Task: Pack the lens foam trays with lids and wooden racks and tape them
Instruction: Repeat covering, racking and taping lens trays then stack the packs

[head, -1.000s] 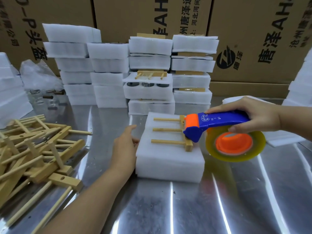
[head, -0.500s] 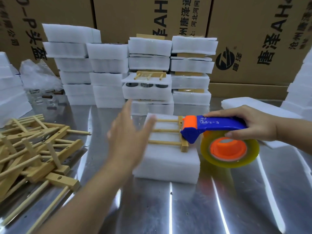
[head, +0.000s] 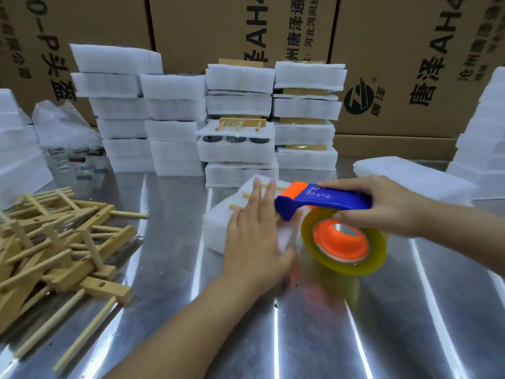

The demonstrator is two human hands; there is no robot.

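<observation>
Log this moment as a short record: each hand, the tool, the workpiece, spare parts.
left hand: flat, fingers straight, on the wooden rack atop the foam tray
right hand: grips the tape dispenser
tape dispenser: head at the tray's right end
spare racks: heaped on the steel table, left
foam tray stacks: behind, against cardboard boxes

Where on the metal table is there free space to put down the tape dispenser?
Bare table lies at the near edge, below the tape dispenser. A narrower strip runs between the wooden rack pile and the foam pack. The back is crowded with foam stacks; foam sheets fill the right.
</observation>
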